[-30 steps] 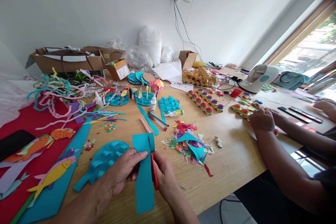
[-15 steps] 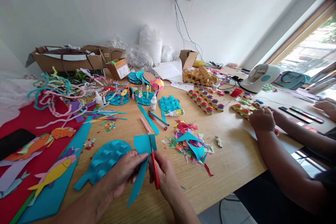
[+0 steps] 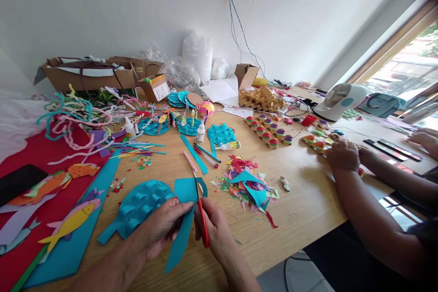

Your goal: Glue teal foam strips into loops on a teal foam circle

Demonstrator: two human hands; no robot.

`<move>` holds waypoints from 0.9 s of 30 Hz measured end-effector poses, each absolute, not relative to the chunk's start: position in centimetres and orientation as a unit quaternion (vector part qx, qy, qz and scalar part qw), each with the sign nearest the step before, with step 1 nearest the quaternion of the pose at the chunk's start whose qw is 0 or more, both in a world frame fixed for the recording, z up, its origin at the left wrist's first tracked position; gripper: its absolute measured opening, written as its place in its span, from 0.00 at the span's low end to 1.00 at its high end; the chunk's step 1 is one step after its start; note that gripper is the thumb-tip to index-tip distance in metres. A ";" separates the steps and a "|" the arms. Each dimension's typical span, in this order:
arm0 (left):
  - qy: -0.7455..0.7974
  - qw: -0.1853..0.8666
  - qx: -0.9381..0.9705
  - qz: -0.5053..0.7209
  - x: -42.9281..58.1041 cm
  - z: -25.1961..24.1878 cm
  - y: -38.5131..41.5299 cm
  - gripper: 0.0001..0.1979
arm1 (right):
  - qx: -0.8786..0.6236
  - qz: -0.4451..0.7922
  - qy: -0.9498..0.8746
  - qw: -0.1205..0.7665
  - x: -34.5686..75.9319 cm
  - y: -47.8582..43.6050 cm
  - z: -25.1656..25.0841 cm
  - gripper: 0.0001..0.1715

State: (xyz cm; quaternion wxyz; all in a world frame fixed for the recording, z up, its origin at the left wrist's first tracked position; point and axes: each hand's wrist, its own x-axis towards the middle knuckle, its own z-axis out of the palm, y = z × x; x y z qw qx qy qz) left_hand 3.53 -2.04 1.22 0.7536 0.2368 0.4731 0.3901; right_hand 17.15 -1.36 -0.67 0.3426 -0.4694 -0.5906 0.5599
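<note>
A strip of teal paper point(image 3: 183, 219) is pinched between the thumb and fingers of the left hand point(image 3: 160, 228) and held just above the near edge of the wooden table point(image 3: 301, 205). Red-handled scissors point(image 3: 201, 219) are gripped in the right hand point(image 3: 214, 230), blades pointing away and set into the strip's upper part. The cutting step appears to be in hand; the next snip would call for the paper to be kept taut and fed steadily into the blades. Just beside the left hand, a teal woven paper fish point(image 3: 140, 207) is laid flat. Beyond the scissors, a heap of coloured paper scraps point(image 3: 248, 185) is seen. At the right, another person's hand point(image 3: 342, 157) is rested on the table.
</note>
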 end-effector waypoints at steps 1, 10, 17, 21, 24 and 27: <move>0.471 0.755 0.234 0.392 3.5 1.2 -2.1 0.20 | -0.468 0.563 -0.590 0.341 17.2 -1.4 -0.7 0.25; 0.505 0.735 0.229 0.389 3.5 1.3 -2.6 0.22 | -0.479 0.558 -0.600 0.315 17.4 -1.6 -1.1 0.23; 0.531 0.712 0.252 0.384 1.5 3.1 -2.7 0.22 | -0.557 0.376 -0.713 0.202 19.9 -1.5 1.1 0.18; 0.552 0.662 0.284 0.419 -1.0 4.1 -0.9 0.21 | -0.614 0.243 -0.748 0.064 23.2 -1.6 2.0 0.14; 0.560 0.616 0.334 0.441 -2.7 5.0 1.4 0.17 | -0.642 0.188 -0.743 -0.013 25.5 -1.7 1.6 0.13; 0.573 0.597 0.367 0.425 -3.8 5.8 4.7 0.13 | -0.648 0.179 -0.739 -0.042 27.3 -1.7 0.7 0.11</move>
